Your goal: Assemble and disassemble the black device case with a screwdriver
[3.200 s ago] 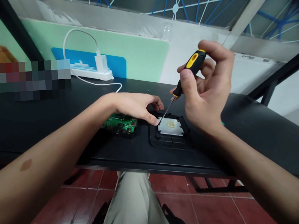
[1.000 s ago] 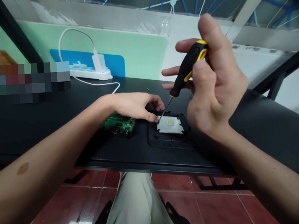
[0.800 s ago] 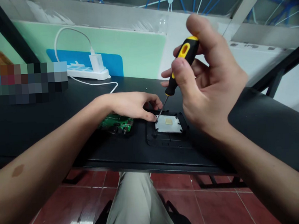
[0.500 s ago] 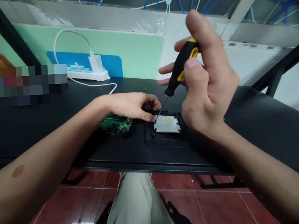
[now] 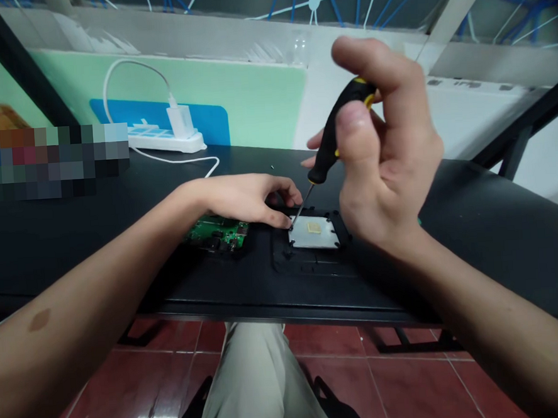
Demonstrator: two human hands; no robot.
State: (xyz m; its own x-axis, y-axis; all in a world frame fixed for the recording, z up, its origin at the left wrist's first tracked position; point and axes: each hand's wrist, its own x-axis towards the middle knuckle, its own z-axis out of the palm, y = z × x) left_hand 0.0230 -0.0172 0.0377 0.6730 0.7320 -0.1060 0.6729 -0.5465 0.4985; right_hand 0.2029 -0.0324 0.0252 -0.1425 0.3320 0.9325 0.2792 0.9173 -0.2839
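Observation:
My right hand is wrapped round the black and yellow handle of a screwdriver, held at a slant. Its thin shaft runs down to the far left corner of a silvery metal plate with a pale square pad in the middle. This plate lies in a black plastic cover on the table. My left hand holds the cover's far left corner, thumb beside the screwdriver tip and fingers curled behind it. A green circuit board lies partly under my left wrist. The screw head at the tip is too small to make out.
A white power strip with a charger plugged in stands at the back of the black table. Its white cable loops towards my left hand. A tiny metal piece lies behind that hand.
The screwdriver handle has turned in my right hand, with its fingers curling further round and the index finger lower. The tip stays at the same plate corner; my left hand keeps its place.

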